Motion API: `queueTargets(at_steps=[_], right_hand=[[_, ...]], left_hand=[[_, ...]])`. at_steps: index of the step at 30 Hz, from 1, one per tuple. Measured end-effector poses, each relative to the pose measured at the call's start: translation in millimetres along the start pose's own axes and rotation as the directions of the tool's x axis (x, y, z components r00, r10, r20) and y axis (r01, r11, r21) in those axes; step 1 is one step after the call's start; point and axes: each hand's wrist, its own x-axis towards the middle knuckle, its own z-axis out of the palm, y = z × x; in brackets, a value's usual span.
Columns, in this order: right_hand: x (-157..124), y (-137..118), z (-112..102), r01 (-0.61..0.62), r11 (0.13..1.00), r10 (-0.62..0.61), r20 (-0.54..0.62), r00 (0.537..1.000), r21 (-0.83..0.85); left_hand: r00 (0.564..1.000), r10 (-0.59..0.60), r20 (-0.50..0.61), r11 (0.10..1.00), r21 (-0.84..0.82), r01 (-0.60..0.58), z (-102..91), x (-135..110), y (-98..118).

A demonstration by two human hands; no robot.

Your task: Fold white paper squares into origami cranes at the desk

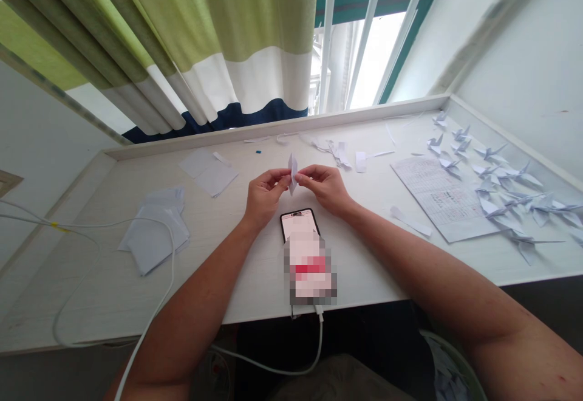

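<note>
Between my hands, above the middle of the desk, a small piece of folded white paper [292, 173] stands upright, pointed at its top and bottom. My left hand [268, 193] pinches its left side between thumb and fingers. On the right side, my right hand [325, 187] grips it the same way with fingertips and thumb. The exact folds are too small to make out. Just below my hands lies a phone [298, 223], its screen lit and partly pixelated, with a white cable [320, 334] plugged into its lower end.
Several folded paper cranes [494, 176] crowd the right side, some on a printed sheet [437, 197]. Loose white paper squares [157, 231] lie at left, more sheets [212, 173] behind them. Paper scraps [339, 153] lie along the back. A cable [170, 255] crosses the left side of the desk [246, 291].
</note>
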Motion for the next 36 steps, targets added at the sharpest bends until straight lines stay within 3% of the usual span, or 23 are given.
queueTargets(at_steps=[7, 11, 17, 27, 30, 36], right_hand=[[-1.4, -2.7, 1.9, -0.048, 0.998, 0.045, 0.087, 0.995, 0.038], [-1.4, -3.1, 1.7, -0.082, 0.997, 0.082, 0.099, 0.992, 0.0], [-1.9, -1.6, 0.0, -0.053, 0.997, 0.058, 0.09, 0.994, -0.057], [0.7, 5.2, -0.6, -0.028, 0.999, 0.025, 0.085, 0.996, 0.024], [-0.8, 3.8, -0.1, 0.023, 1.0, -0.022, 0.087, 0.996, -0.019], [-6.0, -5.6, -2.6, 0.19, 0.962, -0.143, 0.229, 0.963, -0.196]], left_hand=[[0.998, -0.055, -0.006, 0.998, -0.034, 0.054, -0.9, 0.7, 0.7], [0.994, -0.103, 0.036, 0.995, 0.016, 0.102, -3.4, 1.0, 2.3], [0.993, -0.116, -0.015, 0.993, -0.037, 0.115, -1.4, 0.3, 5.2], [0.964, -0.228, 0.134, 0.973, -0.015, 0.232, -5.2, -0.3, 8.5], [0.964, -0.233, 0.125, 0.972, -0.011, 0.236, -7.0, 0.7, 7.6], [0.943, -0.317, 0.096, 0.934, -0.141, 0.328, -10.0, 2.7, 8.8]])
